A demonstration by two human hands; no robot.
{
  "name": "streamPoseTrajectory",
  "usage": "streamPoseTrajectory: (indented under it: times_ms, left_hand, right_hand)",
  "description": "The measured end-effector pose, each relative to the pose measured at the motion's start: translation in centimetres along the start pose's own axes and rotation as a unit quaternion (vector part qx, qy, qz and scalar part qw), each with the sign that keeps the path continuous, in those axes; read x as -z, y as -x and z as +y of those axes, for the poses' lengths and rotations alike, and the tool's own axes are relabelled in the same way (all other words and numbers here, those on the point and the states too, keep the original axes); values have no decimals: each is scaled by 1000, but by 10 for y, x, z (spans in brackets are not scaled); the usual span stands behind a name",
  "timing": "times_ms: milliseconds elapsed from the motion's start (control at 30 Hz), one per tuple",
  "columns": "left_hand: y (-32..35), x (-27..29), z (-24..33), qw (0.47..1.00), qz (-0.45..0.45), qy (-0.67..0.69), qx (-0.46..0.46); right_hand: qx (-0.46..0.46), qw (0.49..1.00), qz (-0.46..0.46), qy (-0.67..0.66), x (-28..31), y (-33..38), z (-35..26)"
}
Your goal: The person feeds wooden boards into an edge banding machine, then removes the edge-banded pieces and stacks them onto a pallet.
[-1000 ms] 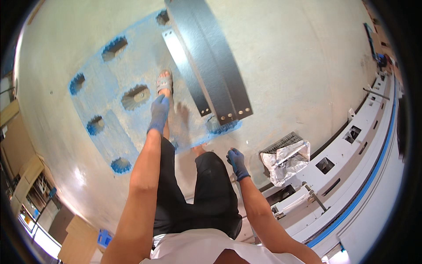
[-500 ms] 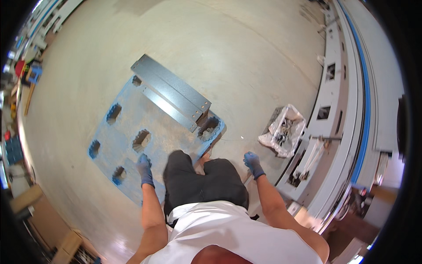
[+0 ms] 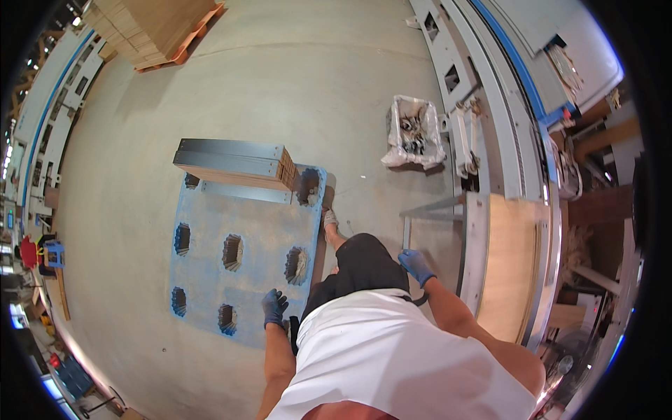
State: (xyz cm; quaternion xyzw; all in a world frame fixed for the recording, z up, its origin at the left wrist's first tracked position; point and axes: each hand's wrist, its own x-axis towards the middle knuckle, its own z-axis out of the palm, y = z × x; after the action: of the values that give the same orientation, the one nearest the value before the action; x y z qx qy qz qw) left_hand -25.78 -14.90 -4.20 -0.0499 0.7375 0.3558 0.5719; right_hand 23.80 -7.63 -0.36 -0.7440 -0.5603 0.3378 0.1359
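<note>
Left hand (image 3: 274,308) and right hand (image 3: 416,265), blue-gloved, are hanging loosely curled, holding nothing, above the blue pallet (image 3: 245,262); a white-lined crate (image 3: 414,133) is sitting near the conveyor.

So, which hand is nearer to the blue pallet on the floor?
The left hand. It hangs over the near edge of the blue pallet, beside one of its holes. The right hand is off to the pallet's right, past the person's legs, by the metal table frame.
</note>
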Motion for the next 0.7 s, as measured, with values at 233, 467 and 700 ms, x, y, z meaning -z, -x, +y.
streamPoseTrajectory:
  times_ms: [233, 467, 700]
  left_hand:
    - [32, 40, -85, 996, -21, 44, 76]
    - [38, 37, -87, 979, -150, -130, -47]
    - [31, 6, -40, 958, -208, -196, -7]
  right_hand:
    - [-79, 997, -13, -12, 36, 83, -5]
    - [-44, 984, 156, -68, 97, 119, -20]
    - [4, 952, 296, -81, 124, 169, 2]
